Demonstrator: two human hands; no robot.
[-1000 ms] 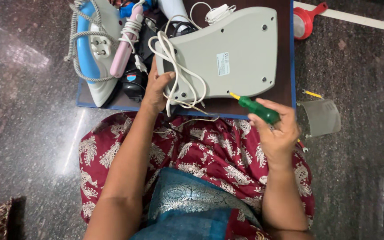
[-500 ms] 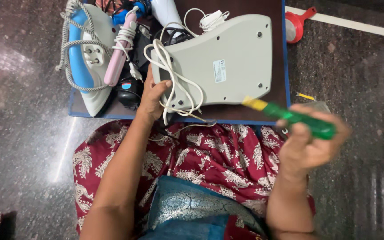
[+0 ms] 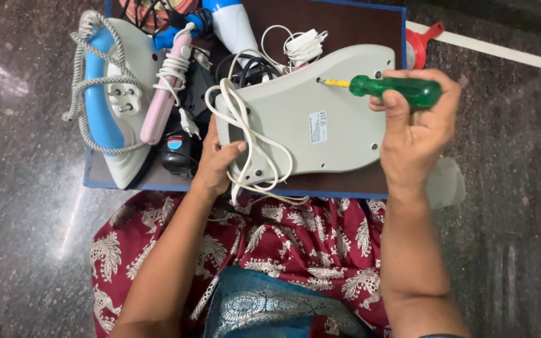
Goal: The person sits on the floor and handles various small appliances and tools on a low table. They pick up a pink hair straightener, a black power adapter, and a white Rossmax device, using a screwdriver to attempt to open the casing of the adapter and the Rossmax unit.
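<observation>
I inspected the grey appliance base (image 3: 320, 119), which lay underside up on the brown board (image 3: 370, 25), its broad end towards the wearer and its narrow end beside a red funnel (image 3: 417, 47). I judged the shell to be rigid moulded plastic, moderately heavy and smooth enough to slide unless braced; its rim at the broad end looked the soundest place to hold. Its white cord (image 3: 248, 134) was limp, looped loosely over that end.

My left hand (image 3: 217, 156) pressed on the broad end, fingers (image 3: 230, 149) partly curled over the rim and the cord, steadying rather than clamping. My right hand (image 3: 417, 128) had its fingers closed tight round the green handle of the screwdriver (image 3: 392, 89), whose yellow shaft lay level with the tip at a screw hole near the narrow end. I could not tell whether the tip was seated.

To the left lay a blue and white iron (image 3: 108, 106) wrapped in braided cable, and a pink styling tool (image 3: 164, 100) touching it.
</observation>
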